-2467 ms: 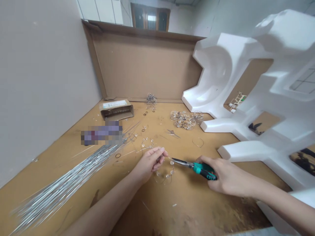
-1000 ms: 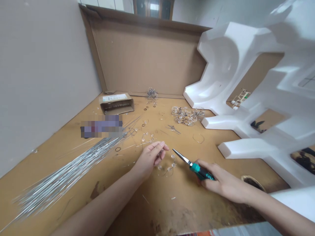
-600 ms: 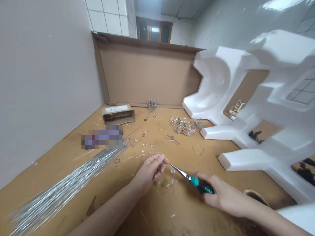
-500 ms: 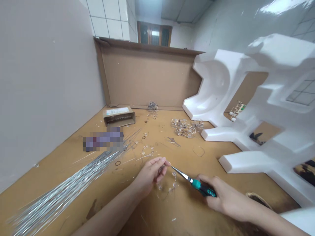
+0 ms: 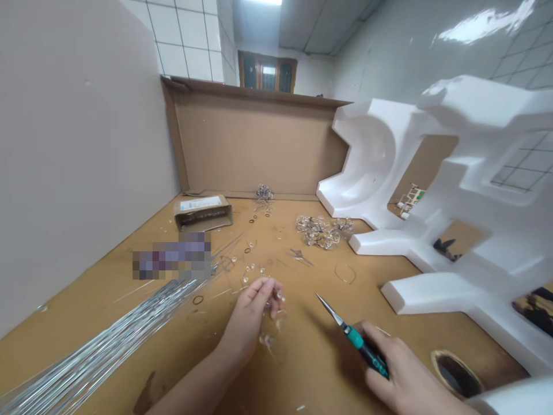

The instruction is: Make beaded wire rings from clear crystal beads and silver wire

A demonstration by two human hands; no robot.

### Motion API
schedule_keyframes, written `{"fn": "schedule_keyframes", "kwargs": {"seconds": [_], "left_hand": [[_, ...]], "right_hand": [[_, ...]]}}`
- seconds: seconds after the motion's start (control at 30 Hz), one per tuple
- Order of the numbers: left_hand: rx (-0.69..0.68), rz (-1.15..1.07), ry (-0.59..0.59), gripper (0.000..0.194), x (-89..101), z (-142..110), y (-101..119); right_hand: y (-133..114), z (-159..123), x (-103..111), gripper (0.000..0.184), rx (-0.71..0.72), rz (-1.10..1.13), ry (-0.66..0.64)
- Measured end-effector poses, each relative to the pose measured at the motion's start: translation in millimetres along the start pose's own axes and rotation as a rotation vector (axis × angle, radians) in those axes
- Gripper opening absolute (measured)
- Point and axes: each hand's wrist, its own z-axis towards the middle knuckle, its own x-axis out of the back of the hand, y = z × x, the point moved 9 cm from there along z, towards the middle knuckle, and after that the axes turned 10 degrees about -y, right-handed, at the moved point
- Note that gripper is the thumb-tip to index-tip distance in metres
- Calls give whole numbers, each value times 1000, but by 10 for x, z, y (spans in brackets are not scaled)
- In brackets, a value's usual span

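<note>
The right hand [image 5: 398,364] has drawn its clasped teal-and-black steel pliers [image 5: 355,338] rightward from the clear-beaded wire [image 5: 268,340] the left hand [image 5: 247,316] pinches; further shaping seemingly needs realignment.

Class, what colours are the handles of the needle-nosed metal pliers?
Teal and black handles, showing best in the head view.
</note>
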Motion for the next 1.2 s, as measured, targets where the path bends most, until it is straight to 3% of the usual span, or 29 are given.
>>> {"fn": "schedule_keyframes", "kwargs": {"seconds": [0.17, 0.37, 0.53, 0.73, 0.9, 1.0, 1.2], "left_hand": [[63, 103, -41, 16, -36, 0, -1], [114, 271, -91, 14, -191, -28, -84], [151, 256, -199, 14, -258, -25, -178], [169, 296, -266, 18, -264, -6, -240], [61, 243, -352, 24, -255, 38, -201], [17, 230, -324, 29, -164, 96, -166], [-37, 362, -143, 28, -68, 110, -104]], "right_hand": [[4, 21, -22, 11, 38, 176, -5], [-368, 364, -98, 19, 171, 627, -58], [-451, 542, 30, 23, 117, 625, 156], [-537, 674, -61, 15, 154, 669, 69], [-515, 741, -119, 19, 198, 810, 56], [-398, 770, -136, 27, 202, 973, 60], [-289, 758, -182, 36, 163, 1138, 38]]}}
